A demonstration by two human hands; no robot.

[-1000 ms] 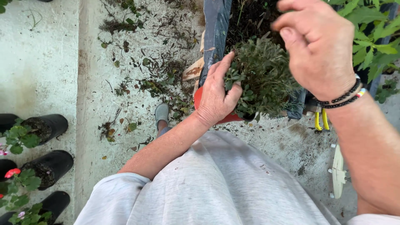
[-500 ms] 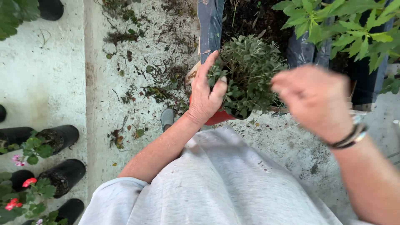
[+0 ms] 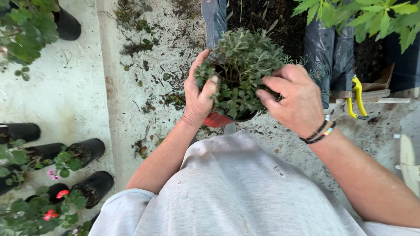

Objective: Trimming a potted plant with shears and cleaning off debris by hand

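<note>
Both hands are on a bushy grey-green plant (image 3: 243, 70) with small leaves that sits in a round red plastic pot (image 3: 217, 120). I'll use that pot as the reference for everything else.

The left hand (image 3: 197, 94) cups the pot's left side, fingers pointing up along the foliage and the thumb hooked over into the leaves, so it's wrapped around pot and plant together. The right hand (image 3: 294, 98) is on the plant's right side with the fingers curled inward into the leaves. It looks like a grip on the foliage, but I can't tell exactly what the fingertips are pinching because the leaves cover them. That wrist has dark beaded bracelets (image 3: 318, 132) on it.

The pot is held up in front of the person's grey cotton top (image 3: 236, 188), above the pale dirty concrete floor (image 3: 65, 100), not resting on it.

Behind the pot there's a dark plastic bag of black soil (image 3: 262, 17). Just right of the pot, past the right hand, lies a tool with yellow handles (image 3: 356, 98). Up and right of the pot are bright green toothed leaves (image 3: 363, 17). Left of the pot the floor is littered with dry leaf and twig scraps (image 3: 153, 83), and well off to the left stands a row of black plastic nursery pots (image 3: 89, 150) with small red and pink flowers (image 3: 52, 214).
</note>
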